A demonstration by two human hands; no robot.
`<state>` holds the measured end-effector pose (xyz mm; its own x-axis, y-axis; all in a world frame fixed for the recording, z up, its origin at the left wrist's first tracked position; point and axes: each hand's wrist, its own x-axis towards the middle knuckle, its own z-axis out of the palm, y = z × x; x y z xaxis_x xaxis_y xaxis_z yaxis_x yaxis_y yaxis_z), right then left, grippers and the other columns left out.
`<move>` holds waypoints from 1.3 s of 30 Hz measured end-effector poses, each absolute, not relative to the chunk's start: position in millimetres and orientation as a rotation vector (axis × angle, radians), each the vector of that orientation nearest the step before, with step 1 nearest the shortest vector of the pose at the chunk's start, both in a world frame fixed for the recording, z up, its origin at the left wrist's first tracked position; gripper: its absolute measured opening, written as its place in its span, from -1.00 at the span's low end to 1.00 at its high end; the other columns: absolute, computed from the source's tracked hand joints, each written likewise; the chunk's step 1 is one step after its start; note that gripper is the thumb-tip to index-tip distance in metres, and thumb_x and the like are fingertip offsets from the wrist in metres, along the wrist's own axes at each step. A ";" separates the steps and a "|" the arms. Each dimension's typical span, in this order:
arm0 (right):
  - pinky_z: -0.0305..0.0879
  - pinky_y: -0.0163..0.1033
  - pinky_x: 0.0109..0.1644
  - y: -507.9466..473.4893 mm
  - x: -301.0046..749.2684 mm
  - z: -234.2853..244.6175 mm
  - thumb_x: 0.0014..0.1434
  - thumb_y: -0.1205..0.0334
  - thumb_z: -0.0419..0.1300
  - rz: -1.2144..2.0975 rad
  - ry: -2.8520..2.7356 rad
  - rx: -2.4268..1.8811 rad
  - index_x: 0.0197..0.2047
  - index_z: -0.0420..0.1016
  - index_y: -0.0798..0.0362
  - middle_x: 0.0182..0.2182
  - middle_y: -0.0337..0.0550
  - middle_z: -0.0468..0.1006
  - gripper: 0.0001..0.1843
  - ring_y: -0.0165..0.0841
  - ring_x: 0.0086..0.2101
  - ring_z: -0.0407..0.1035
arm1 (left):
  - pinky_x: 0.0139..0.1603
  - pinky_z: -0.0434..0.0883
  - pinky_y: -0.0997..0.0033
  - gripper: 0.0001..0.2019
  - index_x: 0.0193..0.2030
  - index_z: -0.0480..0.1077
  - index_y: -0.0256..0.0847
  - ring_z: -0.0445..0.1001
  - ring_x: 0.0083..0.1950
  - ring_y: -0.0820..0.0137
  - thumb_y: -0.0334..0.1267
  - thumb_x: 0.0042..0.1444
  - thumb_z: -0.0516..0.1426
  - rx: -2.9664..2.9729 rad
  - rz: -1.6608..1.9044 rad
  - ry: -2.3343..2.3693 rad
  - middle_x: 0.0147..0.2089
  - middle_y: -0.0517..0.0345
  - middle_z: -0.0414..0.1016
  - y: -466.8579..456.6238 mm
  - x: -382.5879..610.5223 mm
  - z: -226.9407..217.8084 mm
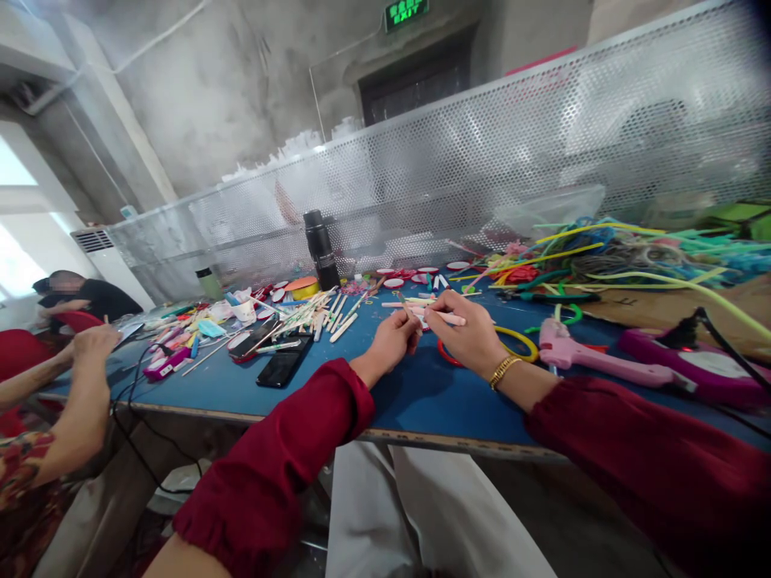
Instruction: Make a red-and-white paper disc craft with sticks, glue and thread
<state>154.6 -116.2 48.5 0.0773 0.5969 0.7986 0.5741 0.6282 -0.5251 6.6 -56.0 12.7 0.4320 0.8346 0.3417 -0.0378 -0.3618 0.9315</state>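
My left hand (pixel 393 339) and my right hand (pixel 471 331) meet over the blue table (pixel 415 393), both in red sleeves. The right hand, with a gold bracelet at the wrist, pinches a thin pink stick (pixel 444 317) that points left. The left hand's fingers are closed on the near end of a small stick-like piece (pixel 410 312) beside it. Under the right hand lie a red ring (pixel 449 356) and a yellow ring (pixel 521 339).
A pink glue gun (pixel 593 357) and a purple one (pixel 692 365) lie at the right, beside a heap of coloured tubes (pixel 614 253). Two phones (pixel 283 361), loose sticks (pixel 325 317), a black flask (pixel 320 249) and tape sit left. Another person's arms (pixel 72 401) reach in at far left.
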 end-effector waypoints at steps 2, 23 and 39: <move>0.15 -0.25 -0.39 -116.1 154.5 48.4 0.18 0.11 0.20 0.035 -1.587 -1.006 -0.45 0.35 -0.03 -0.54 -0.28 0.46 -0.79 -0.39 -0.52 0.25 | -0.57 0.10 0.47 -0.65 -0.36 0.25 -0.19 0.16 -0.62 0.53 0.04 0.27 0.13 1.693 1.089 0.693 -0.58 0.31 0.25 -55.4 6.5 12.1; 0.19 -0.23 -0.32 -109.9 159.6 43.0 0.20 0.12 0.19 -0.009 -1.617 -1.063 -0.41 0.41 -0.02 -0.47 -0.23 0.54 -0.82 -0.34 -0.44 0.37 | -0.54 0.09 0.46 -0.65 -0.37 0.25 -0.19 0.16 -0.62 0.54 0.03 0.26 0.15 1.657 1.058 0.752 -0.59 0.33 0.23 -62.3 7.6 18.9; 0.16 -0.24 -0.34 -111.3 159.2 44.2 0.19 0.15 0.18 -0.023 -1.607 -1.056 -0.43 0.37 -0.03 -0.51 -0.26 0.50 -0.83 -0.35 -0.47 0.32 | -0.53 0.11 0.46 -0.72 -0.35 0.24 -0.19 0.16 -0.60 0.53 -0.06 0.31 0.10 1.698 1.037 0.746 -0.58 0.33 0.22 -59.9 6.5 16.3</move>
